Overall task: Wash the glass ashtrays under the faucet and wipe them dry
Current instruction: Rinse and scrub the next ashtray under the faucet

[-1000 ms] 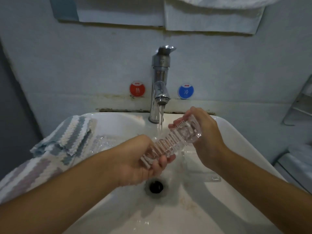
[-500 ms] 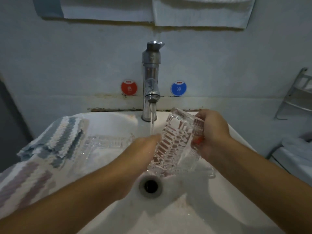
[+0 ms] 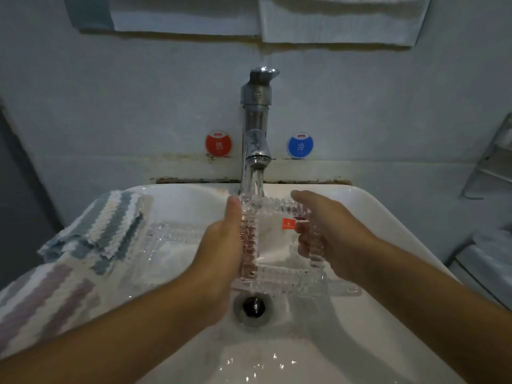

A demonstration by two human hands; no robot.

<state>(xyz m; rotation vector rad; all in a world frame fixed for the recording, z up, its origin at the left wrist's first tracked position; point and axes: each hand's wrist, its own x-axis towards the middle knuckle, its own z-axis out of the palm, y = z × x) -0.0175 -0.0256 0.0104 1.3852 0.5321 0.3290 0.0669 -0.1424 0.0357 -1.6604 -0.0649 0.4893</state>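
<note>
Over the white sink (image 3: 388, 217), a person is holding a square glass ashtray (image 3: 279, 245) flat under the faucet (image 3: 256, 128), and the water (image 3: 251, 181) is running onto its left rim. The left hand (image 3: 221, 245) is pressing against the ashtray's left edge with the thumb lying straight along it; I cannot tell what the fingers underneath are doing. The right hand (image 3: 329, 234) is gripping the right edge, its fingers curling under the glass and showing through it. A small red sticker (image 3: 288, 224) is sitting on the ashtray near those fingers.

To the left, a second ashtray (image 3: 166, 245) is lying on the sink's edge just beside a striped cloth (image 3: 91, 231), looking wet. I would say the job is somewhere in the middle: this piece is being rinsed right now, and nothing is being dried yet. The wiping seems to be left for both pieces, with the cloth waiting close by.
</note>
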